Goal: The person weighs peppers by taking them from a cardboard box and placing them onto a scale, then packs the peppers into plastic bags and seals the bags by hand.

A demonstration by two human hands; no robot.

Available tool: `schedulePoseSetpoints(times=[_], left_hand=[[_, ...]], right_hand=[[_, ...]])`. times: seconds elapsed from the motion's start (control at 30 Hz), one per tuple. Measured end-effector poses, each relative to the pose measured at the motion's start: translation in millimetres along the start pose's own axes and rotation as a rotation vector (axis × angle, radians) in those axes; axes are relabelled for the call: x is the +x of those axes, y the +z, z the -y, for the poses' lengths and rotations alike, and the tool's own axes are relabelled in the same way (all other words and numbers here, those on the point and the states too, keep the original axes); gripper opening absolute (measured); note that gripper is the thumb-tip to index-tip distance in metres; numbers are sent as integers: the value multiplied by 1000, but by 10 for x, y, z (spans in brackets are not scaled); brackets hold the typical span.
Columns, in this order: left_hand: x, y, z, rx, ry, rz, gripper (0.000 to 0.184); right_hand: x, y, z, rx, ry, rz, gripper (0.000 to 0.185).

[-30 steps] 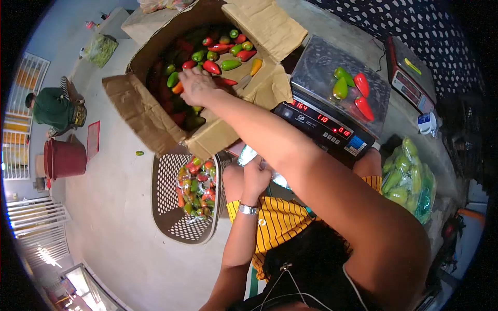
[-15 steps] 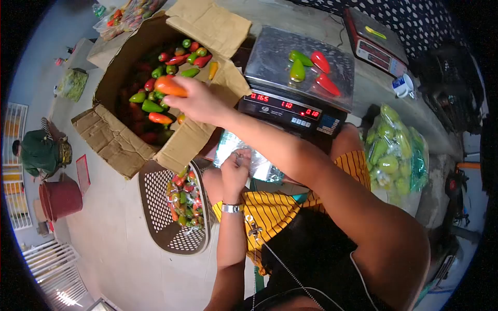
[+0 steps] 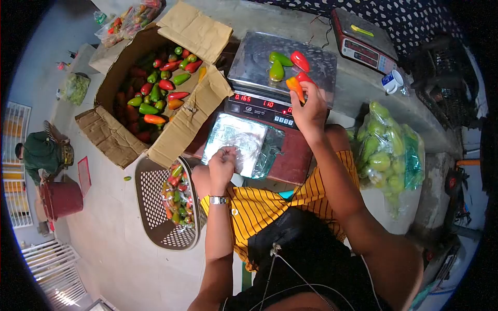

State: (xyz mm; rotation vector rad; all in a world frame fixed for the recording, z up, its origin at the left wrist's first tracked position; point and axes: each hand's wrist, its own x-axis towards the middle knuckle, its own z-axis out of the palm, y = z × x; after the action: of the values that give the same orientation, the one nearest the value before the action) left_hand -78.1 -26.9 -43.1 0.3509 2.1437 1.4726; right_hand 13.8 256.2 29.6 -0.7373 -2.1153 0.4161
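Note:
My right hand grips an orange pepper over the front edge of the scale's metal plate. Two green peppers and a red pepper lie on that plate, and another red one shows just behind my fingers. The scale's red display is partly covered by my hand. My left hand, with a watch on its wrist, has its fingers closed on clear plastic bags in front of the scale. Left of the scale, the open cardboard box holds many red, green and orange peppers.
A basket with bagged peppers stands below the box. Bagged green vegetables are at right. A second scale and a mug sit at the upper right. Another person is beside a red bin at far left.
My right hand has carried the orange pepper from the box rightward to the scale. My left hand stays at the plastic bags. The camera view has shifted.

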Motion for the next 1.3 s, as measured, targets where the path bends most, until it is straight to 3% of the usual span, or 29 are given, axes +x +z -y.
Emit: schedulePoseSetpoints(times=[0.23,0.73,0.93,1.1,1.3], left_hand=[[-46,-44,-1,25,-35,-17,17],[-66,-62,-72,74,-20,-13,17],[-71,-84,-112,39,-26,-16,18],[-72,-71,-69,54,-28,-19,18],[-10,-48,32,67,2,-16,17]], right_hand=[[4,247,-81,-198,-142,-85,18],[95,350,-174,-65,-246,-75,26],[74,-65,-211,-11,-214,-148,16],[-16,-668,-624,-109,106,-311,11],[-269,-1070,-1068,-126,220,-249,15]])
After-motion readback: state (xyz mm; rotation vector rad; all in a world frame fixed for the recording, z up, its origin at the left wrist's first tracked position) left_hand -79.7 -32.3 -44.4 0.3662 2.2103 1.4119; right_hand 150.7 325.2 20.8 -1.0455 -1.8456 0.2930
